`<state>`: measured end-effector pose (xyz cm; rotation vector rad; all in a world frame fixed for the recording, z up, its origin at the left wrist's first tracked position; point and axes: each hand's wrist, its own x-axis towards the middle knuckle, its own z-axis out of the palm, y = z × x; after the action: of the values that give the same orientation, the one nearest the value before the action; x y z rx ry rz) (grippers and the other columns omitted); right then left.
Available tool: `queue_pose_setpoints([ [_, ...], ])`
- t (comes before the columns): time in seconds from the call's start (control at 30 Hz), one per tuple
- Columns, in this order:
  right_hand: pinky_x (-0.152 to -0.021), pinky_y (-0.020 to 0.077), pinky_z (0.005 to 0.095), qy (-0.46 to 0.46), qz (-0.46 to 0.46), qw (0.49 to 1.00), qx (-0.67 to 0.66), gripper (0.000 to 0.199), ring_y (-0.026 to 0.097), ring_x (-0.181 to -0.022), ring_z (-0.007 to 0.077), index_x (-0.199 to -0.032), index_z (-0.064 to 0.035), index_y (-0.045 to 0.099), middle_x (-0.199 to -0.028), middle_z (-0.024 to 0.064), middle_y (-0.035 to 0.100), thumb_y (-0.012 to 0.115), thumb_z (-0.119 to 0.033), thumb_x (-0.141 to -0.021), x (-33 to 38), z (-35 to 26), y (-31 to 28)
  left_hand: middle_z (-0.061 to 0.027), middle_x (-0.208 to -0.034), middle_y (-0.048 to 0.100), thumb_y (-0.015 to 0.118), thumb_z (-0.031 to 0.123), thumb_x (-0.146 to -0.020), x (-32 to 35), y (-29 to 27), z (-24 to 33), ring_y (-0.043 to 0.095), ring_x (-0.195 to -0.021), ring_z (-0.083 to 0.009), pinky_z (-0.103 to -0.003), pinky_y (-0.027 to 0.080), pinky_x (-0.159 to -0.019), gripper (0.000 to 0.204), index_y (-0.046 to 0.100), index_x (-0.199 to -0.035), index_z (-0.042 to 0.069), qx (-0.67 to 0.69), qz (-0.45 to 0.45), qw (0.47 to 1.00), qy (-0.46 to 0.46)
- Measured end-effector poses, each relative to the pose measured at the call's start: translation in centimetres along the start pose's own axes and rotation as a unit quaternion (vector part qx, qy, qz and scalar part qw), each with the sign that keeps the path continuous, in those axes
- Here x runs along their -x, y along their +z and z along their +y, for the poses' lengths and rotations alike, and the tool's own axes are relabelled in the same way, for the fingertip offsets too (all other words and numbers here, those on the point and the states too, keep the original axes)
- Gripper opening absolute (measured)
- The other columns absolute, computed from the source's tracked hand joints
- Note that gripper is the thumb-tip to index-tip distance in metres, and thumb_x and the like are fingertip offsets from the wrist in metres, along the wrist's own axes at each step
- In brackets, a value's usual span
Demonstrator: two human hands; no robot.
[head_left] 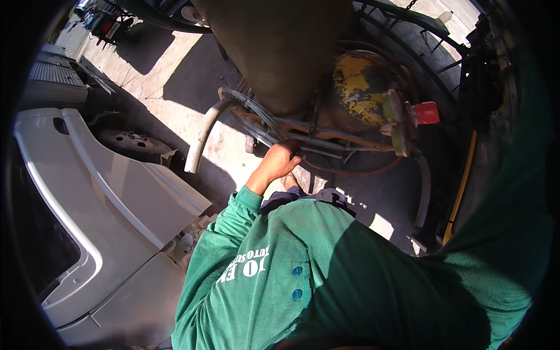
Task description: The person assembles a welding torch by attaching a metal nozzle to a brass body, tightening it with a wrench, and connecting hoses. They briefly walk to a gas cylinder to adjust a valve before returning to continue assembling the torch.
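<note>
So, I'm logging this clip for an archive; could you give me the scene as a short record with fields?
Left hand: fingers curled, near end of thin metal rods; grip unclear
Right hand: not visible
Beyond left hand: large brownish cylinder
Right of cylinder: worn yellow-and-dark rounded tank, red fitting
Left of rods: pale curved pipe
Far left: light-coloured vehicle body
Clothing: green long-sleeved shirt
Light: sunlit patches, deep shadow on right
</note>
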<state>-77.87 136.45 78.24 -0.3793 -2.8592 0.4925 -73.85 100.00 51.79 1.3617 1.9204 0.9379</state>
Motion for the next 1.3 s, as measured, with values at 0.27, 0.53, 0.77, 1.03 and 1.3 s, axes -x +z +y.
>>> queue_pose_setpoints([
  [0.27,-0.071,0.0493,0.0392,-0.001,0.089,0.995,0.036,0.037,0.064,-0.074,0.0251,-0.097,-0.0008,0.07,-0.082,0.0156,0.069,0.061,-0.037,-0.098,0.7,0.6,-7.5,-0.022,-0.106,0.073,0.074,0.026,-0.089,6.6,2.7,-4.0,0.071,-0.094,-0.0364,-0.042,0.056,-0.084,0.04,0.067,-0.117,-0.002,0.028,-0.023,0.99,-0.14],
  [0.53,-0.071,0.0489,0.0394,-0.088,0.127,0.987,0.041,0.037,0.064,-0.074,0.0251,-0.097,-0.0007,0.069,-0.081,0.0155,0.069,0.061,-0.037,-0.098,-5.1,-0.6,-12.0,-0.0212,-0.113,0.072,0.073,0.038,-0.089,19.2,7.0,-12.9,0.068,-0.111,-0.0364,-0.043,0.052,-0.098,0.049,0.069,-0.122,0.003,0.0,-0.023,0.911,-0.412],
  [0.77,-0.07,0.0486,0.0396,-0.23,0.038,0.972,0.014,0.038,0.063,-0.074,0.025,-0.096,-0.0005,0.069,-0.081,0.0154,0.069,0.061,-0.037,-0.099,-12.8,-7.2,-3.7,-0.0208,-0.118,0.071,0.072,0.039,-0.087,29.7,15.6,-11.1,0.066,-0.113,-0.0381,-0.045,0.051,-0.098,0.046,0.072,-0.118,0.004,0.121,0.171,0.793,-0.572],
  [1.03,-0.07,0.0483,0.0397,-0.296,-0.061,0.953,0.023,0.038,0.063,-0.073,0.025,-0.096,-0.0004,0.069,-0.08,0.0153,0.068,0.06,-0.038,-0.099,-14.4,-14.4,7.1,-0.0254,-0.11,0.071,0.071,0.04,-0.087,33.6,35.7,-3.6,0.068,-0.105,-0.0425,-0.047,0.054,-0.089,0.045,0.075,-0.102,-0.003,0.231,0.281,0.623,-0.693],
  [1.3,-0.07,0.0479,0.0399,-0.323,-0.098,0.941,0.034,0.039,0.062,-0.073,0.025,-0.095,-0.0002,0.068,-0.08,0.0151,0.068,0.06,-0.038,-0.099,-12.4,-16.8,11.6,-0.0238,-0.104,0.073,0.065,0.049,-0.087,31.4,43.9,2.0,0.069,-0.097,-0.0428,-0.047,0.054,-0.085,0.051,0.078,-0.096,0.0,0.29,0.32,0.622,-0.653],
])
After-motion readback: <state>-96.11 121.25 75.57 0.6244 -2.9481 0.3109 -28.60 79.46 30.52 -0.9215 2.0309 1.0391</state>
